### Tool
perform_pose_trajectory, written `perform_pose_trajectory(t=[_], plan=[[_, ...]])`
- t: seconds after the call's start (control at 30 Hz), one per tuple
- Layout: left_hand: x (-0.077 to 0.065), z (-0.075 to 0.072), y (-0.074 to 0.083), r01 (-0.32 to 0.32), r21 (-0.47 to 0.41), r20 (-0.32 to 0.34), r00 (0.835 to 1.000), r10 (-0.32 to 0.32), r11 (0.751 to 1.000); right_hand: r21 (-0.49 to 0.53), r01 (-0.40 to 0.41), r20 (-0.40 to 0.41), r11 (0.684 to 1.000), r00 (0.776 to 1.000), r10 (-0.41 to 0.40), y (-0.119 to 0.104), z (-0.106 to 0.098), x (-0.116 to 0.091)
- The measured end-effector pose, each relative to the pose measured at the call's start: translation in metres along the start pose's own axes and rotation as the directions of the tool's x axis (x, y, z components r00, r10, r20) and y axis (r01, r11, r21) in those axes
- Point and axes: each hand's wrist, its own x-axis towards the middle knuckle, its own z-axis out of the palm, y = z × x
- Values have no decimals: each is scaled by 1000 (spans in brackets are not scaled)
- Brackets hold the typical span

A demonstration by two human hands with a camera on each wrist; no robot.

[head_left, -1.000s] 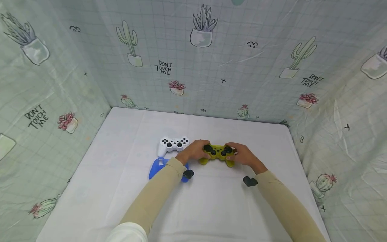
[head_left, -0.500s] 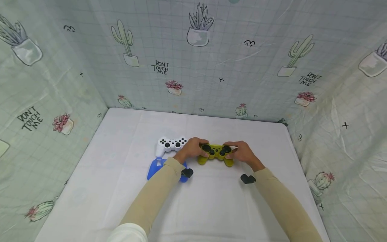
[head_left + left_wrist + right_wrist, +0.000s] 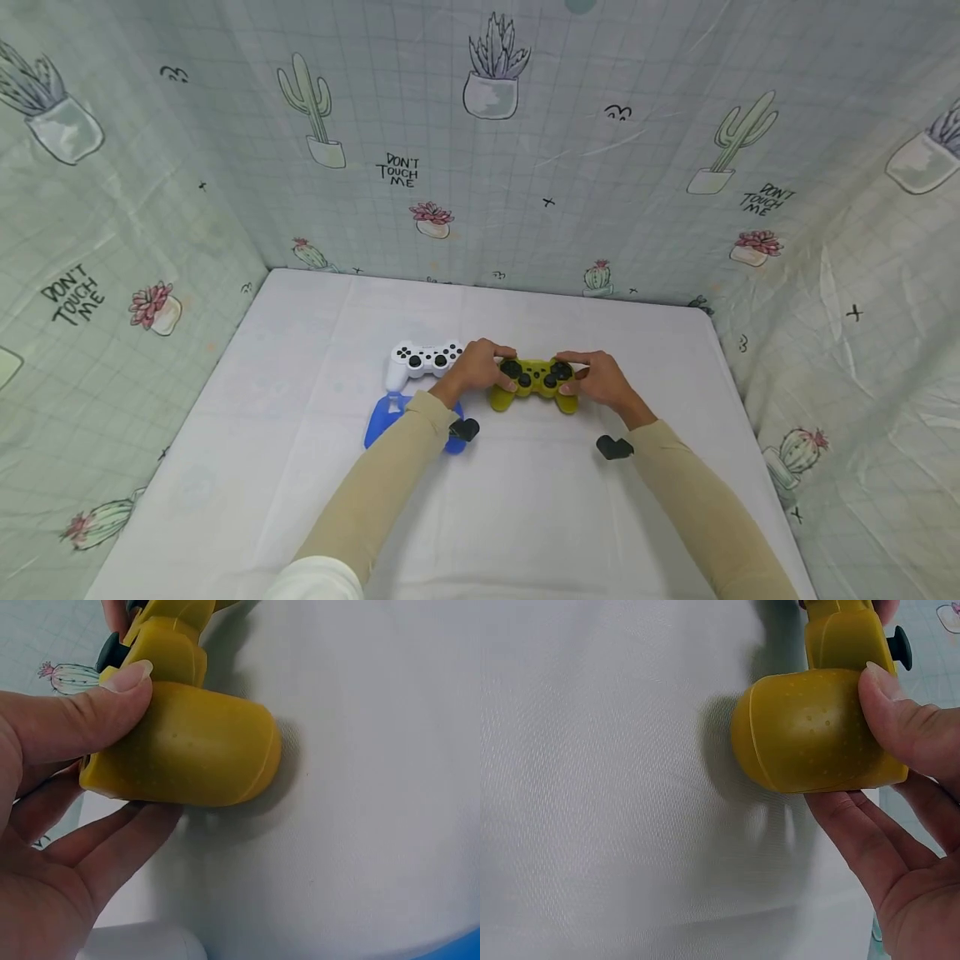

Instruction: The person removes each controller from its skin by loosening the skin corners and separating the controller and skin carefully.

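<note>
A yellow game controller with black sticks and buttons is held between both hands, low over the white table. My left hand grips its left side, thumb on top near the stick and fingers curled beneath, as the left wrist view shows. On the other side my right hand holds it the same way, index finger along the back edge. In the right wrist view the yellow handle has a smooth, rubbery-looking surface with small raised dots. A white game controller lies just left of my left hand, partly covered by it.
In front of the white controller lies a flat blue controller-shaped piece, partly hidden under my left forearm. Small black pieces stick out by each wrist. Cactus-printed cloth walls the white table at the back and sides.
The head view has shifted slightly. Both hands keep their hold on the yellow controller, which stays in nearly the same place.
</note>
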Motion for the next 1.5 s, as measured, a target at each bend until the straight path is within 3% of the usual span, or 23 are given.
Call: perform_pose_trajectory(t=[0.2, 0.8, 1.5], plan=[[-4, 0, 3, 17, -9, -15, 1000, -17, 1000, 14, 33, -14, 999, 999, -33, -1, 0, -3], [-8, -6, 8, -64, -57, -66, 996, 60, 996, 61, 76, -115, 995, 991, -68, -8, 2, -10], [-12, -8, 15, -137, -108, -174, 978, 117, 985, 100, 180, -286, 979, 947, -145, -20, 4, -15]])
